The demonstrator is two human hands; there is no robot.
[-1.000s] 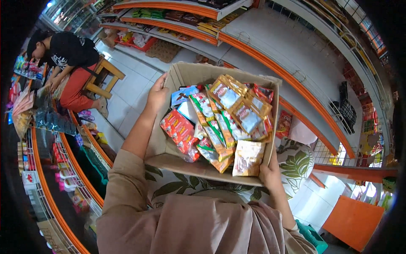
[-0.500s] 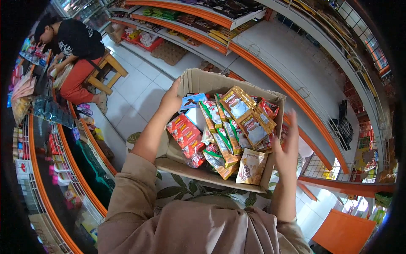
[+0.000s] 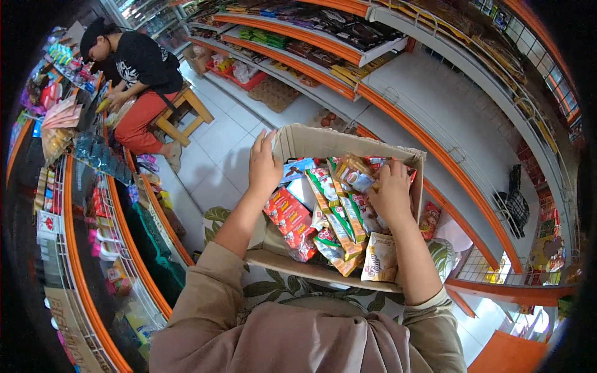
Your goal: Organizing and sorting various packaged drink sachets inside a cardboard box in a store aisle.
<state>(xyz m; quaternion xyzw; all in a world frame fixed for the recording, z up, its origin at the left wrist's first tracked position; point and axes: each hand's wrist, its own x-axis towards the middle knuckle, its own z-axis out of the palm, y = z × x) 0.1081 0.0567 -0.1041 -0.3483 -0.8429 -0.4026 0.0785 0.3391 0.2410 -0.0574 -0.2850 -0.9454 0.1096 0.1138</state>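
A cardboard box (image 3: 348, 138) stands in front of me, filled with small packets. At its left wall is my left hand (image 3: 265, 165), fingers stretched upward and slightly apart, resting against the edge. My right hand (image 3: 393, 194) reaches inside, its fingers bent around a strip of brown coffee sachets (image 3: 354, 173), which is tilted and partly hidden by the hand. Beside it lie green, white and orange sachets (image 3: 339, 217). Red packets (image 3: 289, 214) fill the left side, with a blue packet (image 3: 300, 168) behind them. A cream-coloured pouch (image 3: 379, 258) leans at the near right.
Orange-edged shelves (image 3: 423, 118) run along the far and right sides. Another stocked shelf (image 3: 81, 248) is on the left. A person (image 3: 140, 74) in a black shirt sits on a wooden stool (image 3: 186, 121) at the far left, handling goods. Leaf-patterned fabric (image 3: 273, 286) lies under the box.
My right hand has moved from beyond the box's right edge into it and taken hold of the brown coffee sachets. My left hand's fingers have straightened at the rim. The view has shifted slightly.
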